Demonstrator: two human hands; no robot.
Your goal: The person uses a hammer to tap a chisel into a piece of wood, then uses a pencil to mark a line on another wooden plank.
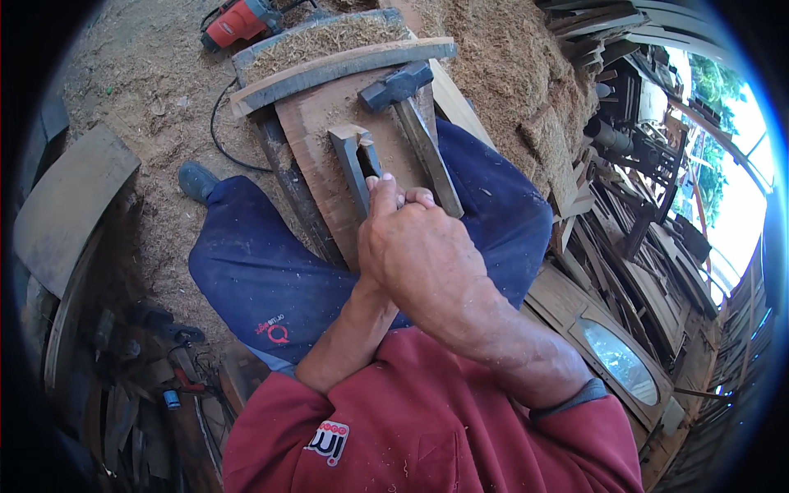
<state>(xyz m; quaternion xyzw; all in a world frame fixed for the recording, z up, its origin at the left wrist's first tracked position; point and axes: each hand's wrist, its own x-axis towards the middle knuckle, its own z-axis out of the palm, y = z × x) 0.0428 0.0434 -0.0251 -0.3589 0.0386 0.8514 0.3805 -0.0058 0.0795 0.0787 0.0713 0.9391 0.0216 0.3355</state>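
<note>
Both hands meet over a wooden block with a long slot (356, 156), which lies on a wide board (308, 140) between my legs. My right hand (427, 246) is closed, its fingers curled at the near end of the block. What it grips, if anything, is hidden beneath it. My left hand (371, 283) lies under the right one, so its fingers are mostly covered. Just right of the block rests a sledgehammer, its dark steel head (396, 86) away from me and its thick wooden handle (429, 160) slanting back towards my right leg.
Across the board's far end lies a curved plank (341, 72), with sawdust heaped behind it. A red power tool (238, 23) lies far left, with a black cable (215, 131) nearby. Stacked timber (633, 271) fills the right; curved wooden panels (74, 205) stand left.
</note>
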